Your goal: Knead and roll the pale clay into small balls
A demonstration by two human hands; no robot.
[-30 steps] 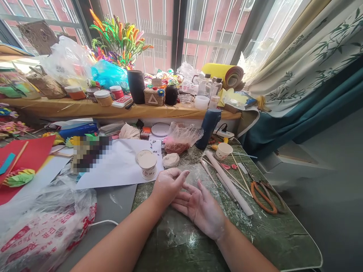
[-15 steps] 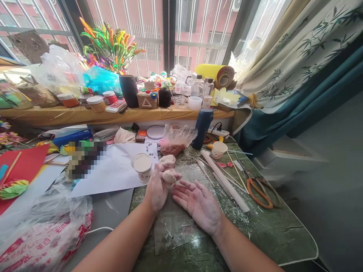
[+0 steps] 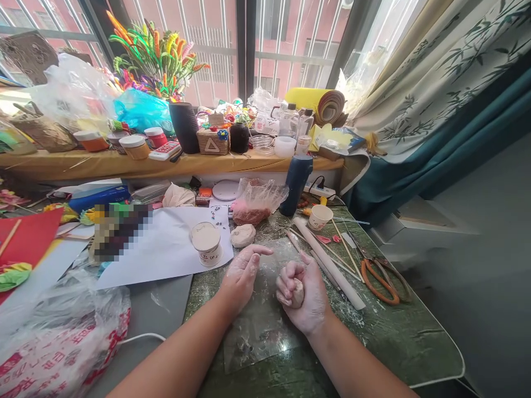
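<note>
My right hand (image 3: 305, 293) is curled round a small off-white lump of clay (image 3: 297, 294), part of which shows between the fingers and the palm. My left hand (image 3: 243, 276) holds nothing that I can see; its fingers are stretched out and slightly bent, over the left side of a clear sheet (image 3: 253, 342). White powder or clay residue coats both hands. Beyond the left hand a larger lump of clay (image 3: 243, 235) rests on the table. A paper cup (image 3: 206, 243) filled to the top with pale material stands left of that lump on white paper.
Right of my hands lie a pale rolling pin (image 3: 329, 265), thin sticks and orange-handled scissors (image 3: 379, 282). A second paper cup (image 3: 321, 217), a dark blue bottle (image 3: 296, 185) and a plastic bag of reddish material (image 3: 253, 207) stand behind. A crumpled plastic bag (image 3: 66, 342) lies at left.
The small clay lump has passed from my left hand into my right, which has closed round it. My hands have moved apart, uncovering the larger lump behind.
</note>
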